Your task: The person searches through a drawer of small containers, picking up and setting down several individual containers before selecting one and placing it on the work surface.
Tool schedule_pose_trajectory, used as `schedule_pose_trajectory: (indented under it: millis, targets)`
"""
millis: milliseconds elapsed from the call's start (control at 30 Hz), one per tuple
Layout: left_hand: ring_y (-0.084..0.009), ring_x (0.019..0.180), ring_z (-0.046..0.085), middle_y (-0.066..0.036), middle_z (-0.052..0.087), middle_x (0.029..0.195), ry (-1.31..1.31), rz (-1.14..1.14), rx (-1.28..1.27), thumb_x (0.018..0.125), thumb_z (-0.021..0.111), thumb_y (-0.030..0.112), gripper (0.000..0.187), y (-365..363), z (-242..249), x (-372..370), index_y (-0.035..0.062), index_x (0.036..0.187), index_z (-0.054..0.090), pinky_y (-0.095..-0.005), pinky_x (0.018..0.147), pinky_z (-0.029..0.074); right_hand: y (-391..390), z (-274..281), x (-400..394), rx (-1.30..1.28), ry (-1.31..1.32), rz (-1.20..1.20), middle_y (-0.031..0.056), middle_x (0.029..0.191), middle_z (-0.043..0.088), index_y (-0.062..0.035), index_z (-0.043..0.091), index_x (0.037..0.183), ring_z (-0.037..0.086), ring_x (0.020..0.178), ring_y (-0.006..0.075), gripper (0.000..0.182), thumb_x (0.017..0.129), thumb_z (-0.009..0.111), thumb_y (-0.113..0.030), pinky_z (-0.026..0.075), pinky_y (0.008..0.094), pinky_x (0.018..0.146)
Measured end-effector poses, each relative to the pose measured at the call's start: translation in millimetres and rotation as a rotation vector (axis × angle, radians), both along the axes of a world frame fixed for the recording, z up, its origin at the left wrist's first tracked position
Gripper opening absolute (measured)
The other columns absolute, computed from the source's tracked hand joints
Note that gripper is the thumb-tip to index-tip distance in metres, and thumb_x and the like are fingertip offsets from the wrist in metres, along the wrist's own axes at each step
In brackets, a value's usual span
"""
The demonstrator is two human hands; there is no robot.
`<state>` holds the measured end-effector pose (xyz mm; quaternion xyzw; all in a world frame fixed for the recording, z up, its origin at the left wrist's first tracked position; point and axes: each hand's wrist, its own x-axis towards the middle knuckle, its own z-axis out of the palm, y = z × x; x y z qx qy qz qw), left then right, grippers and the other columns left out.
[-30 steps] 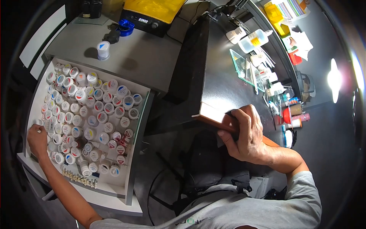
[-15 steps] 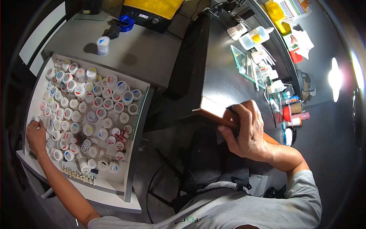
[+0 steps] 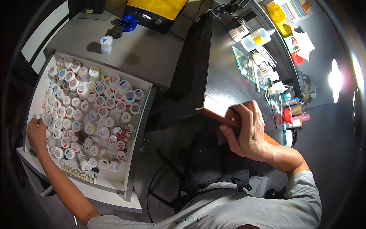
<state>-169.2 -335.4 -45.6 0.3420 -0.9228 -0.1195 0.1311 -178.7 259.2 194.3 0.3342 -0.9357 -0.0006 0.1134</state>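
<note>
An open drawer point(image 3: 120, 186) on the left holds many small white jars with coloured labels point(image 3: 91, 128). At the drawer's left side my left hand point(image 3: 37, 133) is closed, its fingertips by the outermost jars; what it pinches, if anything, is hidden. My right hand point(image 3: 248, 131) grips the wooden edge piece point(image 3: 219, 112) at the front of the black desk point(image 3: 228, 76), thumb below and fingers on top. On the grey counter point(image 3: 152, 51) above the drawer stands one white jar with a blue mark point(image 3: 106, 45).
A blue tape dispenser point(image 3: 129, 23) and a device with a display point(image 3: 152, 17) sit at the counter's back. A bottle point(image 3: 256, 39), glass plates point(image 3: 244, 63) and a red cup point(image 3: 287, 114) stand along the desk. Tooth-like samples point(image 3: 79, 174) lie at the drawer's front.
The view has shifted slightly, so the drawer's contents and the counter appear a little further right. Both hands keep nearly the same places and poses.
</note>
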Motion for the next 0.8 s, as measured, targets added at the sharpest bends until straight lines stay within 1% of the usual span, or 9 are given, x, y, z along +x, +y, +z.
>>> schedule_pose_trajectory:
  millis: [100, 200, 633, 800]
  targets:
    - [-0.0442, 0.09, 0.064, -0.024, 0.068, 0.097, -0.019, 0.062, 0.007, 0.089, 0.057, 0.024, 0.029, 25, 23, -1, -0.0011, 0.096, 0.068, -0.0493, 0.076, 0.049, 0, 1, 1, 0.01, -0.001, -0.011, 0.0163, 0.094, 0.051, -0.0011, 0.044, 0.122, 0.05, 0.082, 0.0304, 0.054, 0.084, 0.074, -0.025, 0.04, 0.0453, 0.073]
    - [-0.0439, 0.091, 0.065, -0.023, 0.068, 0.1, -0.005, 0.049, -0.034, 0.089, 0.056, 0.024, 0.029, 19, 17, 0, -0.0001, 0.099, 0.069, -0.0495, 0.077, 0.05, -2, 4, 1, 0.025, -0.006, -0.024, 0.0164, 0.094, 0.05, -0.001, 0.045, 0.121, 0.05, 0.083, 0.0308, 0.053, 0.084, 0.074, -0.025, 0.04, 0.0454, 0.073]
    - [-0.0404, 0.09, 0.066, -0.016, 0.07, 0.097, -0.024, 0.018, -0.078, 0.084, 0.061, 0.017, 0.014, 15, 11, 2, 0.0064, 0.09, 0.069, -0.0485, 0.075, 0.052, -2, 4, 1, 0.032, -0.007, -0.028, 0.0165, 0.094, 0.05, 0.0001, 0.048, 0.119, 0.051, 0.083, 0.0302, 0.051, 0.085, 0.073, -0.029, 0.04, 0.0452, 0.072]
    - [-0.0401, 0.09, 0.066, -0.016, 0.069, 0.097, -0.04, 0.004, -0.064, 0.082, 0.064, 0.014, 0.01, 16, 13, 2, 0.0066, 0.088, 0.069, -0.0483, 0.075, 0.052, -3, 4, 2, 0.034, -0.015, -0.033, 0.0163, 0.094, 0.05, 0.0, 0.048, 0.119, 0.05, 0.083, 0.0302, 0.05, 0.086, 0.072, -0.029, 0.04, 0.0451, 0.072]
